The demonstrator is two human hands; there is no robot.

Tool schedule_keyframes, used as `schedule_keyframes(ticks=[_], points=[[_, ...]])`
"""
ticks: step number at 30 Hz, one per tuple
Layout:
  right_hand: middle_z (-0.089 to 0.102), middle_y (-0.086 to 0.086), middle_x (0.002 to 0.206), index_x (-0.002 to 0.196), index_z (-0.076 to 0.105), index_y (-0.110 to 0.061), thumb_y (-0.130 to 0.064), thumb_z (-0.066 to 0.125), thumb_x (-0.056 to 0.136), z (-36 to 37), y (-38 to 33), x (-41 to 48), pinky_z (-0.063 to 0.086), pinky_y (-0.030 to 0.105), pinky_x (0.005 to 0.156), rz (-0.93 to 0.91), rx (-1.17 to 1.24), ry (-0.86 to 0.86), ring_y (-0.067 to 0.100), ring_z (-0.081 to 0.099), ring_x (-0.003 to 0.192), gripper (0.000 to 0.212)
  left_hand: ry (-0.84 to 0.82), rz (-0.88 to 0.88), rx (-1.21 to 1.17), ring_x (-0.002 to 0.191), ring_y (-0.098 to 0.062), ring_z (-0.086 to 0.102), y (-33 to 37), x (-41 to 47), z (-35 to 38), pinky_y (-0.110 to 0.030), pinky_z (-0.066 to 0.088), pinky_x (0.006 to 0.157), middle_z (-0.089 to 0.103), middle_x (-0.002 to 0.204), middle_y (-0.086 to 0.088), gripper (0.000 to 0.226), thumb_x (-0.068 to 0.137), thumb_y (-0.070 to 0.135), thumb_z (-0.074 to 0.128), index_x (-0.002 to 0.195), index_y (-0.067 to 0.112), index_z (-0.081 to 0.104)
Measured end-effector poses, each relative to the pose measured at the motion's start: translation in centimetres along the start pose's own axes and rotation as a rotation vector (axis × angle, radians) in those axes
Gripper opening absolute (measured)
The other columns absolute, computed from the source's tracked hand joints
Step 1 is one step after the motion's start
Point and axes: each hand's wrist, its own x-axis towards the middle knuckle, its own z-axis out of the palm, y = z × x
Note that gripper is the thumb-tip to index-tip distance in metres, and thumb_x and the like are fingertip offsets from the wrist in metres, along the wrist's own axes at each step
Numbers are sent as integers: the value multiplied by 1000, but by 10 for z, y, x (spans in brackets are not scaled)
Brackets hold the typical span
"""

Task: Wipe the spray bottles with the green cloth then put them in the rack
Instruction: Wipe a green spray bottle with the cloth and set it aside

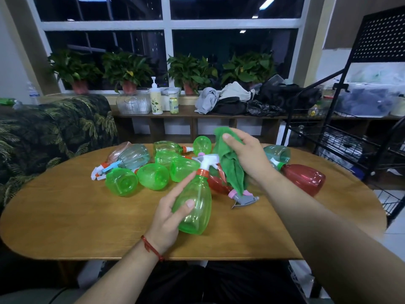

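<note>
My left hand (pixel 169 216) grips a green spray bottle (pixel 197 207) with a white trigger head and orange collar, held upright just above the wooden table (pixel 65 216). To its right, my right hand (pixel 247 154) holds the green cloth (pixel 230 163), which hangs down close beside the bottle's trigger head. Behind them several more spray bottles lie on their sides: green ones (pixel 153 176), a teal one (pixel 133 156), and a red one (pixel 304 178) at the right. The black wire rack (pixel 341 137) stands to the right of the table.
A sofa with a palm-leaf cover (pixel 54 128) borders the table's left side. Behind runs a low wooden shelf (pixel 186 115) with a pump bottle, a can, a clear container and piled clothes. Potted plants (pixel 127 71) line the window sill.
</note>
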Motion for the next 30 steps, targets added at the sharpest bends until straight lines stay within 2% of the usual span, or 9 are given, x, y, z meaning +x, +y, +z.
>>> schedule_keyframes(ticks=[3, 8, 12, 15, 17, 20, 22, 26, 30], points=[[79, 4, 119, 128, 75, -27, -24, 64, 108, 3, 7, -16, 59, 49, 102, -13, 102, 96, 26, 76, 111, 23, 84, -9, -47, 153, -19, 42, -1, 2, -5, -57, 27, 128, 53, 160, 4, 64, 99, 44, 55, 160, 24, 47], [75, -13, 130, 134, 72, -34, -19, 73, 102, 36, 17, -48, 54, 43, 113, 20, 110, 69, 9, 70, 124, 36, 86, 12, -12, 154, -14, 41, -2, 2, 3, -44, 30, 128, 50, 162, 8, 67, 98, 44, 57, 159, 19, 46], [73, -26, 128, 134, 72, -39, -16, 81, 96, 47, 25, -53, 49, 29, 116, 6, 125, 160, -5, 64, 127, 45, 102, 29, 14, 154, -16, 42, -2, 2, 4, -43, 31, 127, 51, 162, 7, 66, 99, 41, 58, 159, 17, 47], [65, -40, 121, 139, 69, -30, -10, 80, 95, 42, 21, -57, 44, 5, 104, 2, 65, 139, -26, 56, 117, 50, 118, 53, 36, 152, -19, 45, -1, 0, 4, -45, 33, 126, 53, 160, 5, 65, 99, 39, 59, 158, 15, 48], [64, -38, 118, 139, 69, -27, -5, 80, 94, 35, 16, -60, 44, 0, 95, 22, 68, 110, -31, 55, 110, 51, 118, 69, 51, 151, -19, 46, 0, 0, 4, -44, 35, 125, 54, 159, 5, 64, 99, 39, 59, 158, 15, 48], [79, -21, 114, 132, 74, -25, 0, 78, 94, 25, 13, -61, 59, 31, 104, 108, 172, 176, -2, 73, 110, 45, 219, 92, 34, 151, -12, 44, 2, 1, 4, -28, 34, 124, 52, 159, 13, 63, 100, 38, 57, 158, 16, 47], [81, -5, 114, 132, 74, -22, 1, 75, 96, 16, 17, -63, 62, 44, 99, 195, 255, 197, 18, 78, 107, 43, 313, 70, 2, 153, -7, 39, 0, 3, 2, -22, 30, 124, 48, 162, 18, 63, 101, 35, 55, 160, 18, 44], [79, 16, 120, 136, 71, -15, -3, 71, 99, 14, 16, -77, 62, 49, 94, 327, 385, 8, 36, 77, 108, 39, 264, 28, -20, 153, -2, 34, 5, 9, 7, -19, 30, 121, 44, 161, 22, 68, 98, 50, 55, 159, 25, 41], [78, 12, 125, 133, 72, -19, -6, 72, 99, 13, 9, -84, 59, 49, 102, 303, 348, -105, 34, 76, 114, 37, 197, -5, -102, 137, -5, 54, 16, 28, 18, -31, 45, 114, 59, 141, 22, 63, 92, 59, 63, 143, 25, 47]])
